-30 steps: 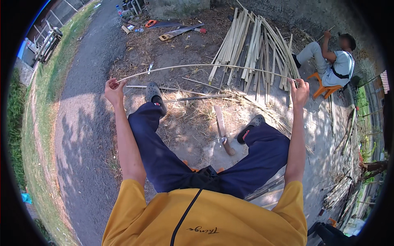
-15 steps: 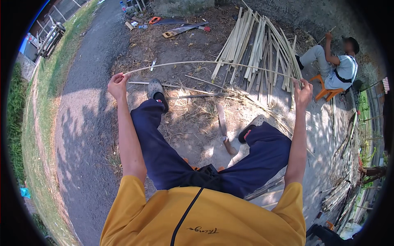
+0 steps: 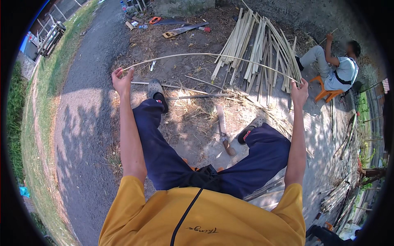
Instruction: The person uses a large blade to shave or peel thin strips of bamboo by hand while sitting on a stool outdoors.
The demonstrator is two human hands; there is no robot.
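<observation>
A long thin bamboo strip (image 3: 205, 54) arches away from me, its ends in my two hands. My left hand (image 3: 122, 80) is closed round the left end, thumb and fingers pinching it. At the right end, my right hand (image 3: 300, 92) grips the strip between thumb and fingers. Both arms reach forward past my knees. Below the arch, on the ground between my feet, lies a machete (image 3: 223, 130) with a wooden handle toward me. A dark stick (image 3: 197, 96) and a thin pale strip (image 3: 180, 86) lie near my left shoe.
A big pile of split bamboo strips (image 3: 256, 53) fans out ahead, right of centre. Two handsaws (image 3: 184, 30) rest on the ground at the back. A co-worker (image 3: 342, 67) sits on an orange stool (image 3: 326, 92) at the right. Grey pavement (image 3: 88, 135) runs along the left.
The bamboo strip bows more strongly, its middle higher in view. My hands have come slightly closer together.
</observation>
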